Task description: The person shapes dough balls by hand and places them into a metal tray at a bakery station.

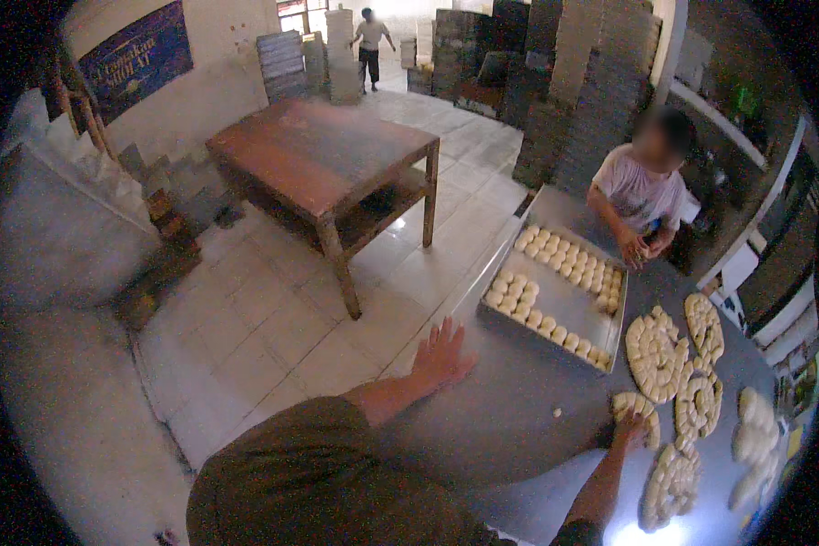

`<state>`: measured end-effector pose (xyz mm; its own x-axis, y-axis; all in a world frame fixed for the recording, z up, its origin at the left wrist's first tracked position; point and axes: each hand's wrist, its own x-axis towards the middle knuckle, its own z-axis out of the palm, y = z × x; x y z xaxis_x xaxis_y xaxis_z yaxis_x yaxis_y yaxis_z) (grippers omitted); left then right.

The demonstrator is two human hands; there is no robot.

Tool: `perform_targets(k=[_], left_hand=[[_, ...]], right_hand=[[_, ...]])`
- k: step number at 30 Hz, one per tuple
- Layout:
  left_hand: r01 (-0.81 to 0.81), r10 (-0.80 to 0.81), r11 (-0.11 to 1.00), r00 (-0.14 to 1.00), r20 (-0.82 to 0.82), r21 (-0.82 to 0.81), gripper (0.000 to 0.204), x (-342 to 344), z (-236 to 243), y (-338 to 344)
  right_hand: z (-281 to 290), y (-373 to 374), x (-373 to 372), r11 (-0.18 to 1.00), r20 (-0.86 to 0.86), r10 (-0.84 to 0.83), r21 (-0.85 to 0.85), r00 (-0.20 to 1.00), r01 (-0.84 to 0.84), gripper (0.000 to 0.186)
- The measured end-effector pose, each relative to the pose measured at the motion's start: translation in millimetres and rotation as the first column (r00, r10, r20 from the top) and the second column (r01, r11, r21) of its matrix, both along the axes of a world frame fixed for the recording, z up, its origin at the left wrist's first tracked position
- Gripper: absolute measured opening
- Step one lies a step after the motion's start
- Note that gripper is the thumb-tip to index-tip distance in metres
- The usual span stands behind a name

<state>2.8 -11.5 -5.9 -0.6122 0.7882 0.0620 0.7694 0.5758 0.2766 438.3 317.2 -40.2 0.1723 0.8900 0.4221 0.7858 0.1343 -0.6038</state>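
1. The left hand [442, 353] lies flat and open, fingers spread, on the near-left edge of the long grey work table [510, 409], holding nothing.
2. The right hand [630, 426] reaches out to a small cluster of pale round dough pieces [635, 406] and rests on it; the fingers are curled down over the pieces, and whether they grip one cannot be told.
3. That cluster sits on the table towards its right side, just beside several larger flat groups of pale dough rounds [657, 355] laid out in tight patches (further patches lie beyond and below it, near the table's right edge).
4. A shallow rectangular metal tray [555, 309] stands on the table beyond the left hand, with rows of small pale dough balls [569, 257] along its far side and its left and near sides; its middle is bare.
5. A second person in a light short-sleeved shirt [642, 191] stands at the far end of the tray, both hands close together at the tray's far corner.
6. Off to the left, on the pale tiled floor [273, 318], stands a reddish-brown wooden table with a lower shelf [323, 150].
7. Tall stacks of dark trays [573, 100] rise behind the second person, and a third person [370, 45] stands far back in the bright doorway.
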Motion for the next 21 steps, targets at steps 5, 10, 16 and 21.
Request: perform_targets(k=[5, 10, 16, 21], left_hand=[[0.028, -0.025, 0.999, 0.997, 0.079, -0.029, 0.086, -5, 4, 0], [0.048, -0.036, 0.996, 0.987, 0.157, -0.070, 0.086, -6, 9, -2], [0.010, 0.000, 0.998, 0.989, 0.150, -0.064, 0.082, 1, 15, -5], [0.055, -0.051, 0.999, 0.938, 0.343, -0.001, 0.059, -148, -5, 38]], right_hand=[[-12, -58, 62, 0.998, -0.115, -0.057, 0.021, 0.992, 0.060, 0.054], [-27, -158, 102, 0.976, -0.101, -0.213, 0.020, 0.972, 0.217, 0.052], [-21, -171, 92, 0.965, -0.139, -0.257, 0.018, 0.956, 0.262, 0.050], [4, -169, 55, 0.978, -0.261, -0.201, 0.000, 0.944, 0.208, 0.048]])
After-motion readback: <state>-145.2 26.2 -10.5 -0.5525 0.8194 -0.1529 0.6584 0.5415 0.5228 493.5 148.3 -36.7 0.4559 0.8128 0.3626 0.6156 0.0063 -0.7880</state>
